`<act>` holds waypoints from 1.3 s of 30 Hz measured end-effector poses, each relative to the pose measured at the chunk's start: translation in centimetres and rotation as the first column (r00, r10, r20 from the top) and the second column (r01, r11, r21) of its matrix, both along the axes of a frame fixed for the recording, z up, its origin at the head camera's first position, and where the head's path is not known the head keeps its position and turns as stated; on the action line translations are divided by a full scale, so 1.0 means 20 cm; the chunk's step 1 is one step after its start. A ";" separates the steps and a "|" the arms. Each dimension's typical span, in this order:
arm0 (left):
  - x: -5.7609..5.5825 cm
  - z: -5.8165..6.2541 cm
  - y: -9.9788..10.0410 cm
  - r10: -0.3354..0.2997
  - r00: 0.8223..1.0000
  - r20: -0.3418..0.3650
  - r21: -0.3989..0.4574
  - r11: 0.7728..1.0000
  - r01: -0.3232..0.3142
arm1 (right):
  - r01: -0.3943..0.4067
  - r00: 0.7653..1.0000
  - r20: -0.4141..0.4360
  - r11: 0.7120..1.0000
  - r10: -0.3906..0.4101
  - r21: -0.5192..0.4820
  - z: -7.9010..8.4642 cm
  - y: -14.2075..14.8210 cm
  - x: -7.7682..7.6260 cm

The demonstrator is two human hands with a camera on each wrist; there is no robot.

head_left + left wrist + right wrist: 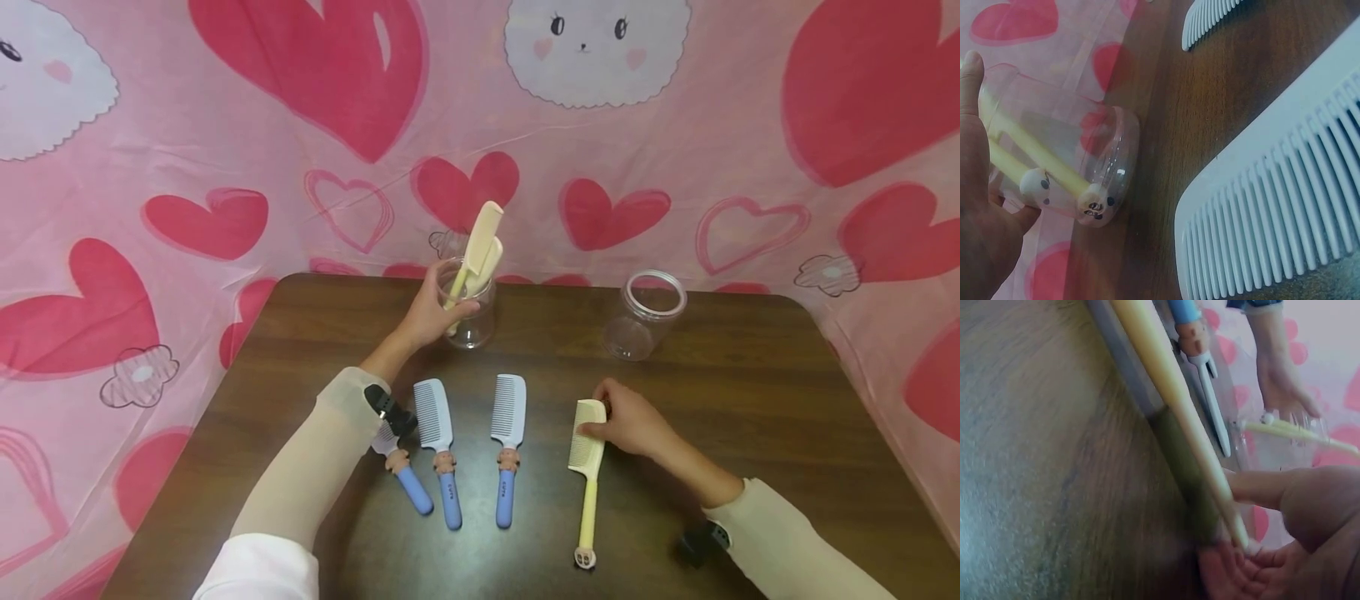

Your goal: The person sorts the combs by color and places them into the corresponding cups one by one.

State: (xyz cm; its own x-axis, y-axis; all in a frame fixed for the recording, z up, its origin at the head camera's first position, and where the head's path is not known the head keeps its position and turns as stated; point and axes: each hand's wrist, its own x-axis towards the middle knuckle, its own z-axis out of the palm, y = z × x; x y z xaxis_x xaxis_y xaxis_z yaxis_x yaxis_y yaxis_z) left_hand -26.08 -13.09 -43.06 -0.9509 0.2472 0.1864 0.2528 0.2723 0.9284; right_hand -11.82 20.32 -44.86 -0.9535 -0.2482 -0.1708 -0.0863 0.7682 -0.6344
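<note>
At lower right, the right hand (pixel 1325 519) is pinching a yellow comb (pixel 1192 434). At upper right, the left hand (pixel 1282 381) is gripping a clear jar (pixel 1275 451). A blue-handled comb (pixel 1212 406) is lying at upper centre.

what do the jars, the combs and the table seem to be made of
Jars: clear and glossy, likely plastic, though glass is possible; bright highlights show on the rims.
Blue combs and yellow combs: probably moulded plastic, smooth and low-gloss, judging by the even, regular teeth.
Table: seemingly wood or wood-look laminate, with a soft sheen, from its dark brown streaky grain.
</note>
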 end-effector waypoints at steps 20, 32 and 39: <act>0.01 0.00 0.01 -0.001 1.000 -0.005 -0.015 1.000 0.001 | 0.170 0.916 0.389 0.782 0.100 -0.600 0.12 0.13 -0.08; 0.01 0.00 0.00 0.002 1.000 -0.004 -0.008 1.000 -0.002 | 0.166 0.954 0.289 0.658 0.083 -0.735 0.30 0.18 -0.13; 0.01 0.00 0.00 -0.001 1.000 0.000 0.000 1.000 0.001 | 0.135 0.987 0.158 0.491 0.006 -0.860 0.43 0.19 -0.19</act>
